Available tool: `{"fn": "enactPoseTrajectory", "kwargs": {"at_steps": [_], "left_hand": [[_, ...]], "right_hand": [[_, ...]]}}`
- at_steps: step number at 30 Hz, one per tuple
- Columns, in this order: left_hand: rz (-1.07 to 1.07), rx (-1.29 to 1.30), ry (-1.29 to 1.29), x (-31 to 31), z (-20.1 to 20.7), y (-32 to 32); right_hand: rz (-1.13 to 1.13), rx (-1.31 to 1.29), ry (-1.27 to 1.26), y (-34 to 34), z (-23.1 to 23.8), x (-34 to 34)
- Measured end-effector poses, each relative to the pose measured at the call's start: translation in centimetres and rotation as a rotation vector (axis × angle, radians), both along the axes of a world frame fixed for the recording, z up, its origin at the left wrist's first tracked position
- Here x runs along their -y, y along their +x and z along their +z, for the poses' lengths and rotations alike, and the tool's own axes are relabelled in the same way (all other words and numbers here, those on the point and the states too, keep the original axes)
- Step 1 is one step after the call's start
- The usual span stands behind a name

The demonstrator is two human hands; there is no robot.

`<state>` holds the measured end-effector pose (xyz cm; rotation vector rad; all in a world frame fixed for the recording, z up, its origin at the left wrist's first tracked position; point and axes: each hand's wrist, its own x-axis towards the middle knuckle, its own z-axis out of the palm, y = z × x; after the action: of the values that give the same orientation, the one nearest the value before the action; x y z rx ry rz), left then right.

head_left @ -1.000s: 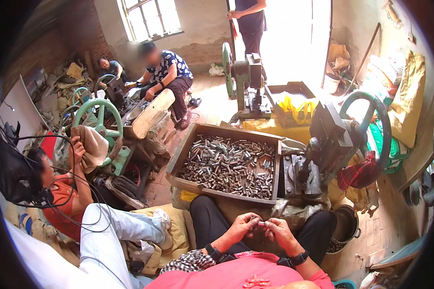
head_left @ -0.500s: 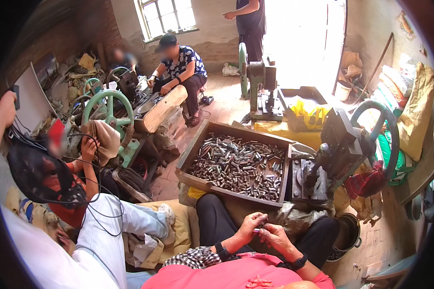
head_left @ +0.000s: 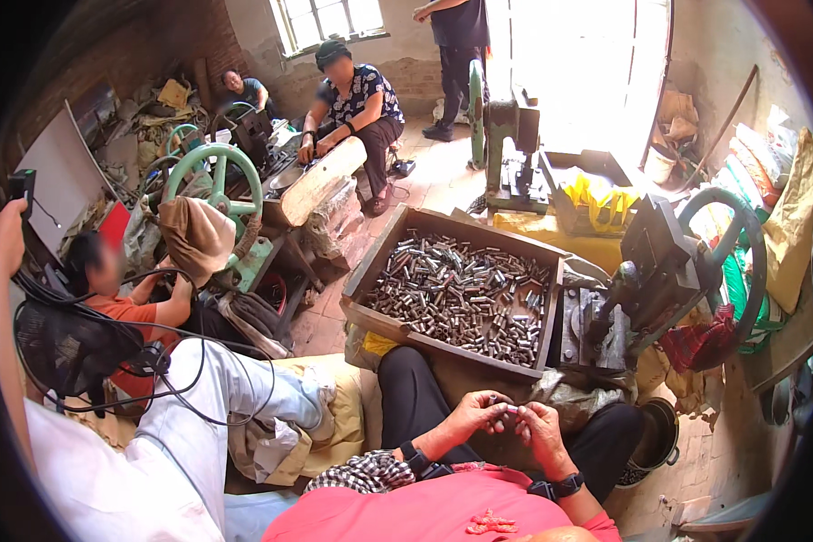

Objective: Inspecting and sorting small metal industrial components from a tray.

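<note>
My left hand and my right hand meet over my lap, with fingers pinched. A small silvery metal tube shows between their fingertips, and both hands appear to hold it. Its ends are partly covered by fingers. Just beyond my hands, a wooden tray holds a heap of similar short metal tubes. To the right of the tray stands a dark hand press with a large wheel, and neither hand touches it.
A metal pot stands on the floor by my right knee. A person in pale trousers is close on my left, with black cables hanging there. Beyond are a green-wheeled press and a seated person in a patterned shirt.
My hands have risen slightly and shifted right, and the silvery tube now shows between the fingertips. The whole view has shifted a little. The standing person's feet have come into view.
</note>
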<state>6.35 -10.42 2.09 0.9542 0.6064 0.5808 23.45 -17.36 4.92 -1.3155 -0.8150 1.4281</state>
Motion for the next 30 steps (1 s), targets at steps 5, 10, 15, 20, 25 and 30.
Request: {"fn": "enactPoseTrajectory", "kwargs": {"at_steps": [5,10,15,20,25,30], "left_hand": [[-0.001,0.038,-0.051,-0.3,-0.2,0.2],[-0.027,0.035,-0.044,-0.2,-0.1,-0.3],[0.180,0.064,-0.040,-0.6,-1.5,-3.1],[0.211,-0.158,-0.027,-0.4,-3.7,-5.2],[0.287,-0.151,0.011,-0.7,-4.9,-5.2],[0.286,-0.177,-0.051,-1.0,-5.0,-5.4]], "right_hand": [[0.046,0.044,0.016,-0.2,0.1,-0.3],[0.072,0.019,-0.027,-0.5,0.2,-0.4],[-0.039,0.192,0.134,-0.8,-2.3,-2.0],[0.052,1.407,0.640,0.9,-6.7,-5.4],[0.096,1.540,0.815,2.0,-10.7,-5.6],[0.141,1.539,0.711,2.4,-12.0,-5.4]]}}
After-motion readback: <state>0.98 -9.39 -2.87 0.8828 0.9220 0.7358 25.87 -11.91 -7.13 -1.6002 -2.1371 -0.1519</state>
